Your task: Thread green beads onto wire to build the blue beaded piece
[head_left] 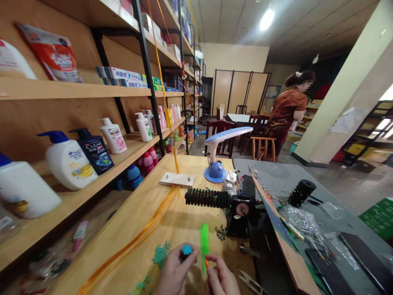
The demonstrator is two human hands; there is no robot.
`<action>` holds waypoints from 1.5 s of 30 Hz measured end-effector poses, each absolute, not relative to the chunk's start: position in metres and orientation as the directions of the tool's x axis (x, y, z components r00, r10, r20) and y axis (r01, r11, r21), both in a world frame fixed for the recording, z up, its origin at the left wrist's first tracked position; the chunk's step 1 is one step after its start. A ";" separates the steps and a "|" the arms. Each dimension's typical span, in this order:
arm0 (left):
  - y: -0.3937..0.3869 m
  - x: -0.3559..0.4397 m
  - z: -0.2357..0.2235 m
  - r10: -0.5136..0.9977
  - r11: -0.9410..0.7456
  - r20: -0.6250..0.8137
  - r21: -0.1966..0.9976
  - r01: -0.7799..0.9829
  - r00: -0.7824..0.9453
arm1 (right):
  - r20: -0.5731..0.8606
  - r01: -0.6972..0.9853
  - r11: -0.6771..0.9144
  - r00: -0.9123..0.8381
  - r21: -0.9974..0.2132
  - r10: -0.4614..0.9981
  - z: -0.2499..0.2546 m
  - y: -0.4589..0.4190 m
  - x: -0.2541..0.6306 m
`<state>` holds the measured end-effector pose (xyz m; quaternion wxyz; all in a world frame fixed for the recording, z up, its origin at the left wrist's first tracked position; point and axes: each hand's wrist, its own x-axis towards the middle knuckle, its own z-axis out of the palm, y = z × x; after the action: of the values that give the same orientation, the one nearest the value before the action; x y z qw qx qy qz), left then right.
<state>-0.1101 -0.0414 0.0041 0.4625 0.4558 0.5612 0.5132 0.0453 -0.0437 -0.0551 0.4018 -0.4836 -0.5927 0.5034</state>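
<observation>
My left hand (177,268) is closed round a small dark cylinder with a bright blue top (186,249). Between the thumb and fingers of my right hand (220,275) is a small orange pointed piece (206,264), its lower part hidden by my fingers. A bundle of bright green strands (204,239) lies on the wooden table just beyond and between my hands. Left of my left hand is a pile of small teal pieces (161,253). Thread snips (250,282) lie to the right of my right hand, blades toward it.
A black machine (241,209) with a ribbed black roller (206,198) stands ahead. Orange strands (147,223) run through a white block (177,179). Beyond is a blue lamp (215,170). Shelves with bottles (72,164) line the left; a person (284,110) stands farther back.
</observation>
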 end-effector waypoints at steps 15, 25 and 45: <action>-0.040 -0.106 0.005 0.996 0.042 -0.039 0.999 0.035 -0.084 | 0.106 0.333 0.210 -0.306 -0.919 0.946 -0.038 -0.038 0.061; -0.049 -0.099 -0.003 0.994 0.083 -0.083 0.997 0.003 -0.066 | 0.106 0.367 0.189 -0.233 -0.911 0.967 -0.052 -0.032 0.057; -0.046 -0.103 -0.002 0.986 0.163 -0.162 0.986 0.026 -0.035 | 0.155 0.382 0.302 -0.371 -0.873 0.916 -0.051 -0.038 0.065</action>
<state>-0.1025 -0.0463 -0.0024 0.5236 0.4566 0.5543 0.4582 0.0647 -0.0375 -0.0505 0.3423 -0.4440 -0.7308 0.3894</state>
